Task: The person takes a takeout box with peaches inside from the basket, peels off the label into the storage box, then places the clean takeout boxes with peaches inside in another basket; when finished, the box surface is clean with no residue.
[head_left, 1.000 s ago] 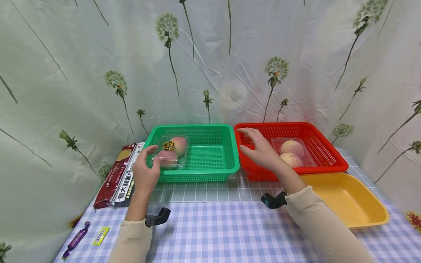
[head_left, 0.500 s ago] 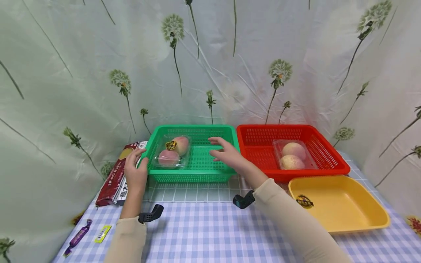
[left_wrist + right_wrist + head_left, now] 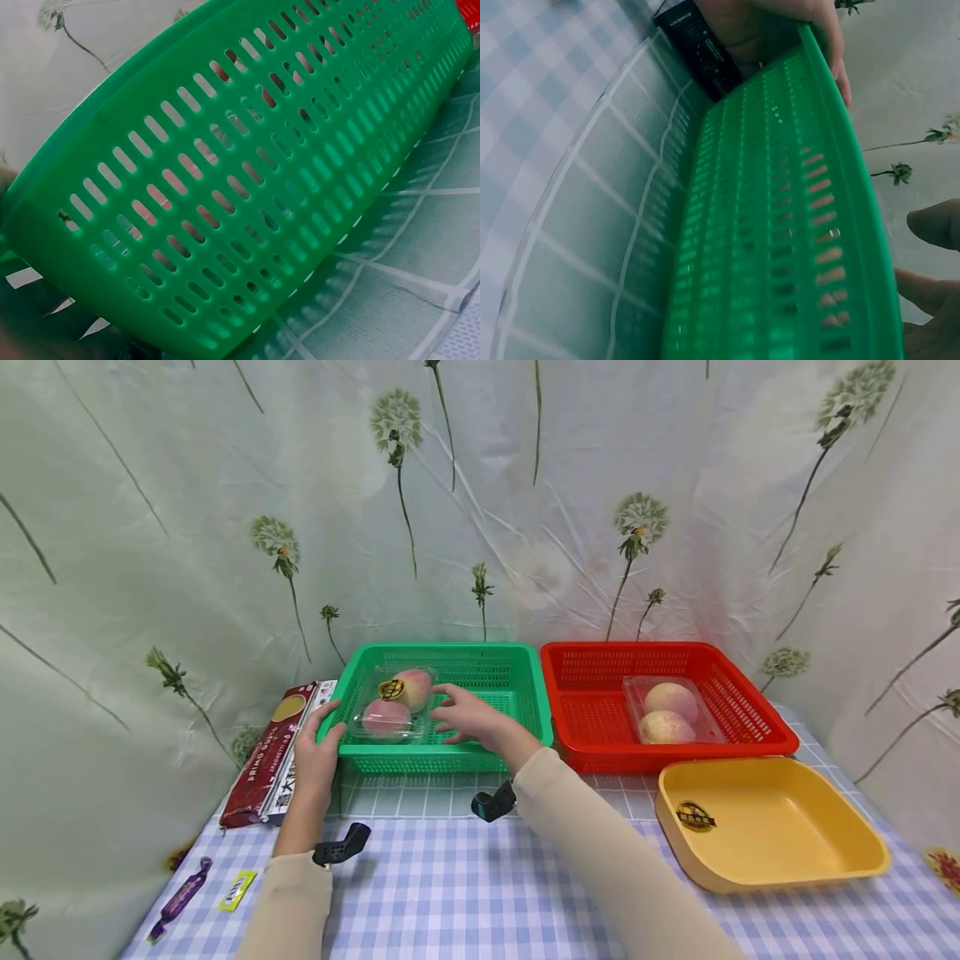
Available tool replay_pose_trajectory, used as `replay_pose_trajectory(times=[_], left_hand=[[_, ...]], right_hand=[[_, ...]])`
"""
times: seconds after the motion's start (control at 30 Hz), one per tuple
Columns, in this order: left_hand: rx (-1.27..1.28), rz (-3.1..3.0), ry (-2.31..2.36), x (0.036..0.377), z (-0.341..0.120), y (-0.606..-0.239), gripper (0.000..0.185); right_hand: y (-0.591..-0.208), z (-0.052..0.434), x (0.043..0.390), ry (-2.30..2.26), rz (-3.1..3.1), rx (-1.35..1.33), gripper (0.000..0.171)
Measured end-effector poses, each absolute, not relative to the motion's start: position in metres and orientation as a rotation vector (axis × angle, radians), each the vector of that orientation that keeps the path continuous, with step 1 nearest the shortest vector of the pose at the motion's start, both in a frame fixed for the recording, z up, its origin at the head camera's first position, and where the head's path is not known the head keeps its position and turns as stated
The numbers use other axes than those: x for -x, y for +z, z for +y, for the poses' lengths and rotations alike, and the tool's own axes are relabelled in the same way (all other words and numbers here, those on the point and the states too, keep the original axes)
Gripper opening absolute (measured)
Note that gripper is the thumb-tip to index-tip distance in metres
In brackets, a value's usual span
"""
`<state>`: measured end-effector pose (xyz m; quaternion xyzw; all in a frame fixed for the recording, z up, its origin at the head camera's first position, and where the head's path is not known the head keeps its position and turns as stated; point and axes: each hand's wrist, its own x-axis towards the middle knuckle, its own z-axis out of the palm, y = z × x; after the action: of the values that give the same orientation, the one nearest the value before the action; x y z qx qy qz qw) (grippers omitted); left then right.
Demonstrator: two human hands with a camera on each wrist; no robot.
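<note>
**Both hands at the green basket**

The left hand (image 3: 317,758) held the left front corner of the green slotted plastic basket (image 3: 480,756), its thumb hooked over the rim and its fingers curled round the outside wall; the right wrist view showed those fingertips (image 3: 838,64) lying along the rim. The right hand (image 3: 472,720) reached over the basket's front wall into the inside, fingers spread and loosely straight, just beside the clear plastic clamshell of two pink peaches (image 3: 390,714); whether the fingertips touched the pack could not be told. That pack lay in the left half of the basket, a round yellow-and-black sticker on its lid. In the left wrist view the basket's slotted wall (image 3: 247,187) filled the frame, with pink fruit showing through the slots.

The basket stood on a table covered by a blue-and-white checked cloth (image 3: 450,893), its front edge over a pale tiled strip. Touching its right side stood a red slotted plastic basket (image 3: 592,714) holding a second clear pack of two pale peaches (image 3: 667,712). In front of the red basket lay a shallow yellow plastic tray (image 3: 787,827) with a round sticker inside. Left of the green basket lay a long dark-red spaghetti packet (image 3: 262,756), and nearer the table's front edge a purple-wrapped sweet (image 3: 176,902) and a small yellow sachet (image 3: 236,890). A dandelion-printed curtain (image 3: 480,502) hung behind.
</note>
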<state>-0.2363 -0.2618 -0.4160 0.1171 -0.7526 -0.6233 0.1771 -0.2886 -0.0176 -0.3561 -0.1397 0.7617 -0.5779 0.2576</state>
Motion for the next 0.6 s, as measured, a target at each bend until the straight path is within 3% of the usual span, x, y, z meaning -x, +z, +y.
replay_pose_trajectory(times=[0.6], left_hand=[[-0.378,-2.099,-1.827,0.234,-0.260,-0.412,0.046]], right_hand=[[-0.366,-0.029,0.302,-1.837,1.754,0.086,0.065]])
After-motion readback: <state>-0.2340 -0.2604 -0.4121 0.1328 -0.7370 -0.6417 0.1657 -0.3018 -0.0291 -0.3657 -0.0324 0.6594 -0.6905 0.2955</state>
